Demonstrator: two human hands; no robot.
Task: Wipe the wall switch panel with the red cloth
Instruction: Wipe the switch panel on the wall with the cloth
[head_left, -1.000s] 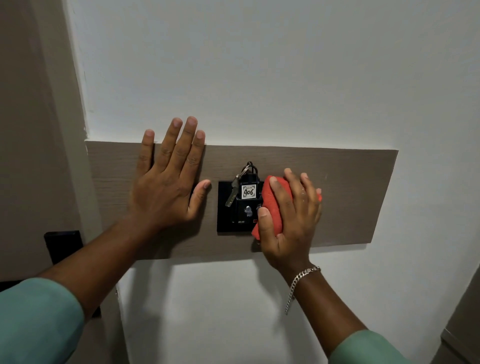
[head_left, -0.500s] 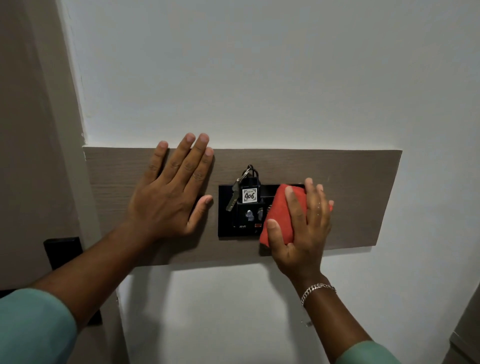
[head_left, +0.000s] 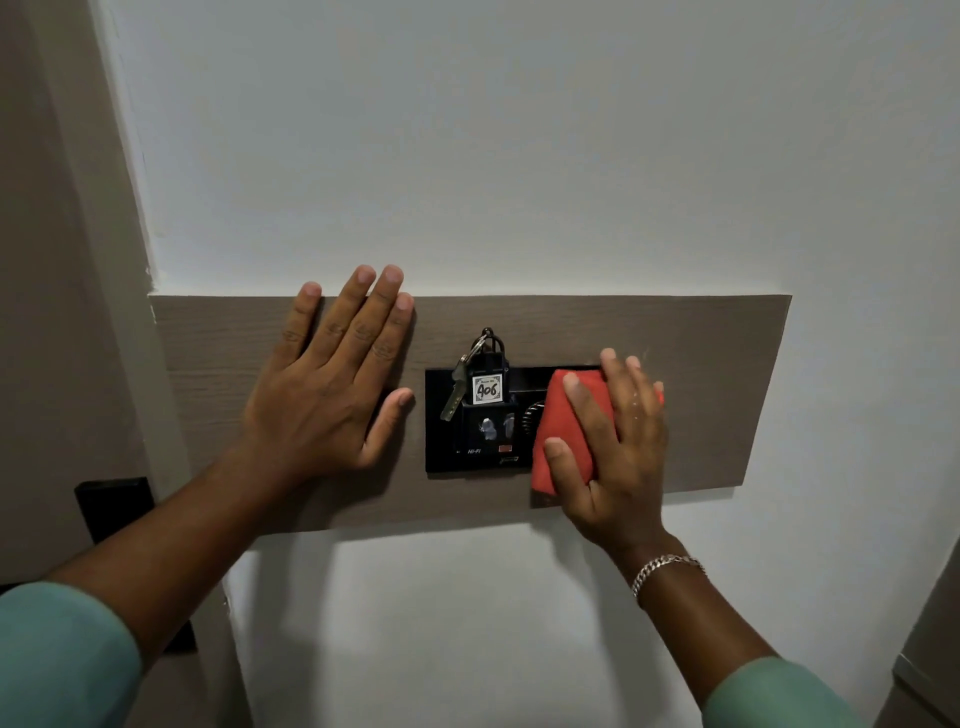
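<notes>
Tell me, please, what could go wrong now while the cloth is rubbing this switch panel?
1. The red cloth lies over the right part of the black switch panel, near a round dial; rubbing might turn it.
2. A key and a tag marked 406 hang there; a leftward stroke could snag them.

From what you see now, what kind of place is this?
Probably a hotel room entrance: a key tag marked 406 sits in the black switch panel on a wood-look wall board.

A key (head_left: 451, 397) and a tag (head_left: 488, 389) marked 406 hang against a brown wall board (head_left: 717, 343)
</notes>
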